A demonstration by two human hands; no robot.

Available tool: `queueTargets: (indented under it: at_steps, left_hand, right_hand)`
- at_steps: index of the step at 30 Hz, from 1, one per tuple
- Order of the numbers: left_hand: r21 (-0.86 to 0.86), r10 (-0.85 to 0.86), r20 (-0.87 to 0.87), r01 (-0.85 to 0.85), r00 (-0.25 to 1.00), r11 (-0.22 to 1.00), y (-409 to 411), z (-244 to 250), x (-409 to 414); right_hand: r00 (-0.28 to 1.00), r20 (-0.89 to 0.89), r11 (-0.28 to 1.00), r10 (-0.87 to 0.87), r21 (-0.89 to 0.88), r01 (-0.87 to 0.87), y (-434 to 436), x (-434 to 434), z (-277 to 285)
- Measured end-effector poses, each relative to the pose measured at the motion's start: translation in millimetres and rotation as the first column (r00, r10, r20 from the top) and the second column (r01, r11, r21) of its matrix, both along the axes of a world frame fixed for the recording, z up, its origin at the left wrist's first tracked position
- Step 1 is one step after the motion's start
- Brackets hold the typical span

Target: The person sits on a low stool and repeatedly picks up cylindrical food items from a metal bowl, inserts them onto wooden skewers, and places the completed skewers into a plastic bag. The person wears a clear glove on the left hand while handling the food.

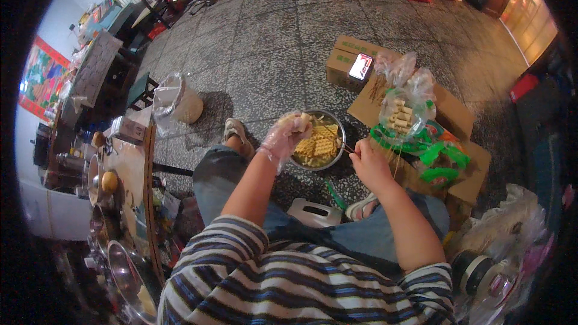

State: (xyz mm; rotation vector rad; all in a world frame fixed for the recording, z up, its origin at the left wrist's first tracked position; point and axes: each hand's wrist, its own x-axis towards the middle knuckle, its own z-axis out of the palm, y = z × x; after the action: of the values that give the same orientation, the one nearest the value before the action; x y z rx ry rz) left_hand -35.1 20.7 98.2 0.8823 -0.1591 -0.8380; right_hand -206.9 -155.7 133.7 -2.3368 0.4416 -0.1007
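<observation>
My left hand [289, 133] wears a clear plastic glove and grips a short pale rolled food piece [305, 120]. It is over the left rim of a steel bowl [342, 153] on the floor. Inside the bowl lie yellow lattice-cut food slices [323, 142], with paler pieces around them in some liquid. At the bowl's right side, my bare right hand [371, 163] pinches a thin stick [348, 146], probably a skewer, which points toward the bowl. Beyond that hand, a clear plastic bag holds several pale rolls [401, 116] on flattened cardboard.
Thin wooden skewers [377, 89] lie near a lit phone [361, 67] on a cardboard box [342, 72]. Green plastic packaging [440, 162] covers cardboard at right. A lined wastebasket [187, 104] stands left. A low table [135, 162] with metal bowls is beside my left leg.
</observation>
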Motion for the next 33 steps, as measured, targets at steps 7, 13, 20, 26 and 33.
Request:
queueTargets:
  at_steps: [7,13,20,26,33]
  left_hand:
    - [0.213,0.028,-0.011,-0.025,1.000,0.977,-12.8,9.6,-6.0]
    - [0.208,0.031,-0.087,-0.012,0.996,0.978,-18.6,14.7,-17.4]
    - [-0.052,-0.047,-0.064,0.043,0.997,0.998,1.4,-15.6,3.0]
    - [0.027,0.053,-0.019,-0.053,0.998,0.998,18.0,-29.8,21.2]
    - [0.065,0.112,-0.087,-0.107,0.990,0.992,6.7,-13.5,8.9]
  right_hand:
    - [0.999,-0.014,0.993,-0.051,0.104,0.052,3.1,3.0,-6.3]
    - [0.994,-0.029,0.925,-0.101,0.365,0.105,7.4,8.7,-19.3]
    - [0.996,0.016,0.903,-0.083,0.425,0.068,5.0,14.5,-25.3]
    - [0.999,-0.032,0.920,-0.015,0.391,0.026,4.1,14.0,-15.0]
    - [0.999,-0.032,0.925,0.012,0.379,0.001,3.2,13.9,-19.8]
